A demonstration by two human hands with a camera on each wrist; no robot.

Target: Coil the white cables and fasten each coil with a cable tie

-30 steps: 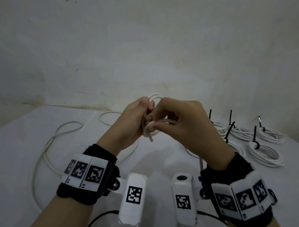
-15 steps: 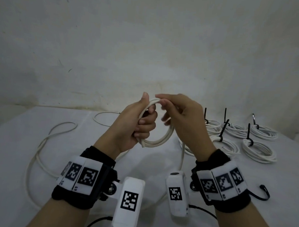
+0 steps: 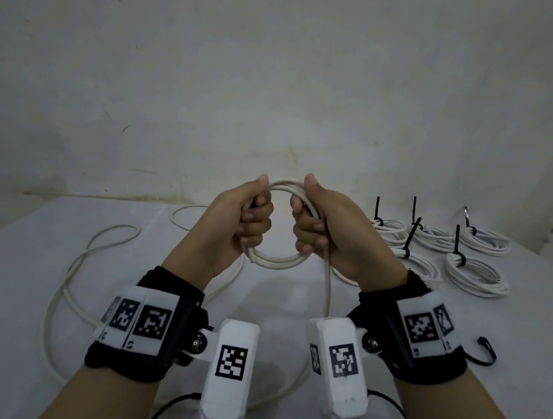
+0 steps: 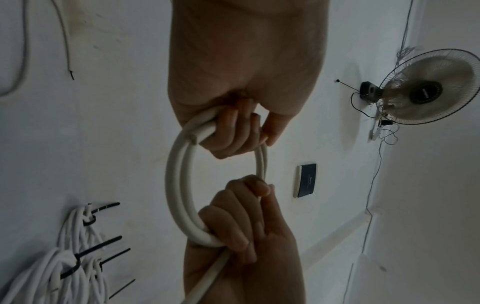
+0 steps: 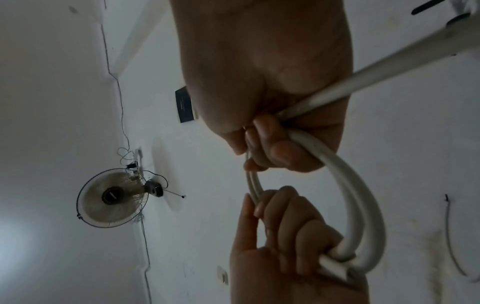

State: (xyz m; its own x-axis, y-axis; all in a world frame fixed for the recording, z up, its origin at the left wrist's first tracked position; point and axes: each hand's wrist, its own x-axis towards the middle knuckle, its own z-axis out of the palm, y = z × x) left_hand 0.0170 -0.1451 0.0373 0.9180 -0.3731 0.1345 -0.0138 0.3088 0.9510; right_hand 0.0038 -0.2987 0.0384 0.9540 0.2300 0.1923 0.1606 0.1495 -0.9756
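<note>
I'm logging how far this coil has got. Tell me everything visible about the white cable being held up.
The white cable is round, smooth and plastic-looking, wound into a small ring of about two turns held upright above the table. The left hand grips the ring's left side, the right hand its right side. A cut end shows by the left fingers. From the right hand the uncoiled length hangs down and loops loosely across the table. No tie is on it yet.

White table [image 3: 55, 389]: loose white cable [image 3: 76, 264] left, tied coils [image 3: 475, 275] right (black ties), loose tie [image 3: 484, 354].
</note>
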